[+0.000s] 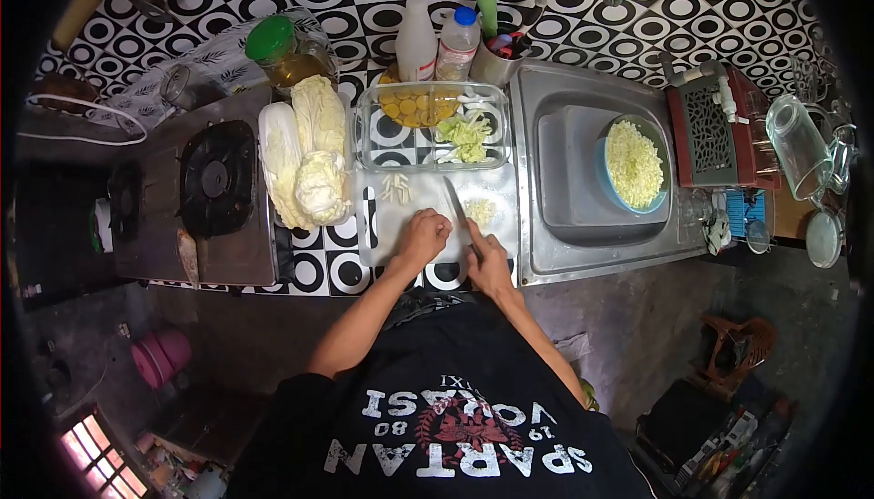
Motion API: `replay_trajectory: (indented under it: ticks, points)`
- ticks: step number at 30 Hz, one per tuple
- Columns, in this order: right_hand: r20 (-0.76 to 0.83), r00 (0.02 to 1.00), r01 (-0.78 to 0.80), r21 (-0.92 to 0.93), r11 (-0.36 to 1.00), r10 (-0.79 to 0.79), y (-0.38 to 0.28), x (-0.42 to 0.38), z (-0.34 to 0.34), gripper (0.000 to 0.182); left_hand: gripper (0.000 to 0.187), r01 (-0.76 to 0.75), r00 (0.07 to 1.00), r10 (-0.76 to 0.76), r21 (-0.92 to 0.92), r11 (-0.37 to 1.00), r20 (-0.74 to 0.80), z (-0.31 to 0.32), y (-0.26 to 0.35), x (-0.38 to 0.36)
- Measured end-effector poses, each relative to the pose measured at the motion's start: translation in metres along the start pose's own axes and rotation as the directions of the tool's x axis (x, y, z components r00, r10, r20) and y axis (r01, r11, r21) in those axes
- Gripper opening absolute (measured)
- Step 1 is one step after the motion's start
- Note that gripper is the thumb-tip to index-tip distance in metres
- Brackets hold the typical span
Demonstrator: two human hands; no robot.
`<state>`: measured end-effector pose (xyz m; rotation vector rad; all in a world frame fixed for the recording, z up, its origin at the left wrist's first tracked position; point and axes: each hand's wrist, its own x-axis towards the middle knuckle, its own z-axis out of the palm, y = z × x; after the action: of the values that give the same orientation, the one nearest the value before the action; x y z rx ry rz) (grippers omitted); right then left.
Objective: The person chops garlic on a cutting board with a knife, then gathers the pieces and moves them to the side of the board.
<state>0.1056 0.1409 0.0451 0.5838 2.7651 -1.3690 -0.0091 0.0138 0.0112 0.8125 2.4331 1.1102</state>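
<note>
My right hand [489, 264] is wrapped round the handle of a kitchen knife [456, 200], its blade pointing away from me over a pale cutting board [382, 233]. Just left of the blade, my left hand [426, 237] rests on the board with fingers curled together; whatever they hold is too small or hidden to name. Finely chopped pale vegetable [480, 211] lies right of the knife. Several pale strips [396, 188] sit at the board's upper left. Behind the board stands a rectangular glass dish [364, 135] with cabbage pieces [464, 137] at its right side.
Whole napa cabbages [309, 153] lie to the left, beside a gas stove [217, 176]. At right, a steel sink [546, 249] holds a blue bowl [603, 171] of chopped cabbage [635, 164]. Bottles [457, 45] and a green-lidded jar [273, 44] stand along the tiled wall.
</note>
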Motion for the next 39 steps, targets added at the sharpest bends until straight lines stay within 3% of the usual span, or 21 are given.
replay_trajectory:
  ticks: [4, 13, 15, 16, 18, 21, 24, 26, 29, 34, 39]
  points:
    - [-0.087, 0.995, -0.058, 0.009, 0.998, 0.059, 0.007, -0.02, -0.016, 0.059, 0.009, 0.104, 0.992, -0.104, -0.009, 0.995, 0.065, -0.002, 0.009, 0.001]
    - [0.022, 0.999, -0.039, -0.035, 0.999, 0.04, 0.029, -0.047, -0.019, 0.06, 0.013, 0.074, 0.997, -0.074, 0.021, 0.997, 0.032, -0.004, 0.013, 0.01]
    - [0.028, 1.0, -0.004, -0.015, 1.0, 0.005, 0.027, -0.049, -0.021, 0.061, 0.017, 0.017, 0.998, -0.019, -0.04, 0.999, -0.056, -0.01, 0.008, 0.008]
    - [0.109, 0.993, -0.043, -0.02, 0.999, 0.045, 0.021, -0.05, -0.025, 0.061, 0.017, 0.015, 0.998, -0.017, -0.04, 0.999, -0.055, -0.013, 0.005, 0.007]
    - [0.189, 0.978, -0.084, -0.025, 0.996, 0.087, 0.018, -0.051, -0.027, 0.062, 0.02, 0.062, 0.988, -0.079, -0.123, 0.99, -0.132, -0.022, -0.003, 0.004]
    - [0.199, 0.98, -0.016, -0.012, 1.0, 0.018, 0.021, -0.048, -0.022, 0.064, 0.022, 0.11, 0.973, -0.114, -0.033, 0.993, -0.202, -0.039, -0.012, 0.002]
    - [0.083, 0.997, 0.001, -0.092, 0.996, 0.007, 0.026, -0.042, -0.016, 0.065, 0.025, 0.178, 0.948, -0.162, 0.036, 0.983, -0.274, -0.053, -0.022, 0.003]
    - [0.041, 0.994, -0.096, -0.081, 0.992, 0.1, 0.021, -0.038, -0.017, 0.065, 0.025, 0.243, 0.923, -0.214, 0.055, 0.968, -0.32, -0.057, -0.027, 0.006]
    - [0.114, 0.993, -0.017, -0.109, 0.994, 0.029, 0.02, -0.037, -0.017, 0.065, 0.028, 0.242, 0.924, -0.202, 0.086, 0.966, -0.325, -0.059, -0.026, 0.01]
    - [0.136, 0.99, -0.02, -0.068, 0.997, 0.029, 0.02, -0.04, -0.012, 0.064, 0.03, 0.22, 0.941, -0.171, 0.145, 0.965, -0.293, -0.053, -0.024, 0.01]
    - [0.134, 0.99, -0.049, -0.04, 0.998, 0.054, 0.018, -0.041, -0.013, 0.063, 0.027, 0.323, 0.925, -0.282, 0.137, 0.936, -0.254, -0.05, -0.02, 0.01]
